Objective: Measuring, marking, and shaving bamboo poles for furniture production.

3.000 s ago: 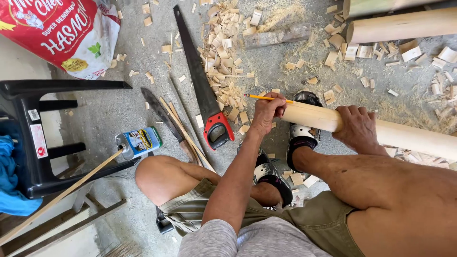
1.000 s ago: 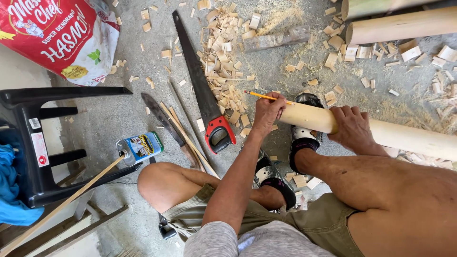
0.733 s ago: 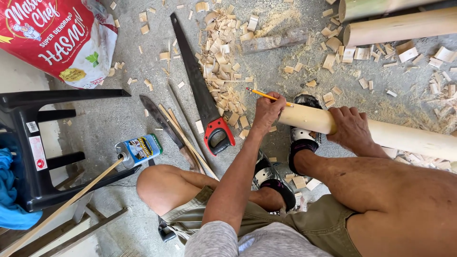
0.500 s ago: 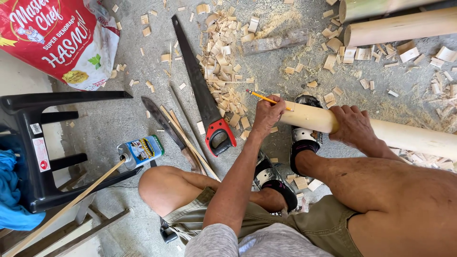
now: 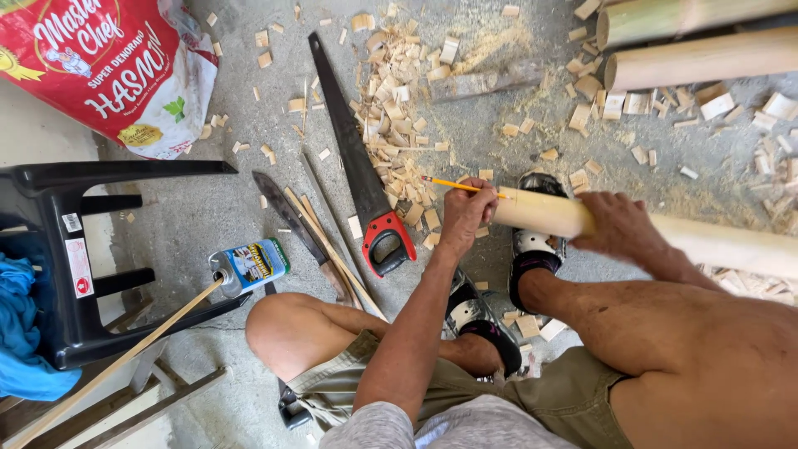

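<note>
Pencil (image 5: 453, 185) pinched in your left hand (image 5: 465, 212), tip at the cut end of the pole (image 5: 549, 214); your right hand (image 5: 611, 231) grips the pole over your sandal (image 5: 532, 245). Red sack (image 5: 108, 66) with white lettering fills the floor's (image 5: 208, 216) top-left corner; a blue-labelled can (image 5: 249, 266) lies by the black chair (image 5: 75, 274), near the red-handled saw (image 5: 362, 179).

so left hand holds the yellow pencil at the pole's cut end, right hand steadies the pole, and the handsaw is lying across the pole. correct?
Not quite. In the head view the handsaw lies flat on the floor, left of the pole and not touching it. The rest holds: the left hand holds the yellow pencil at the pole's cut end, and the right hand steadies the pole.
</note>
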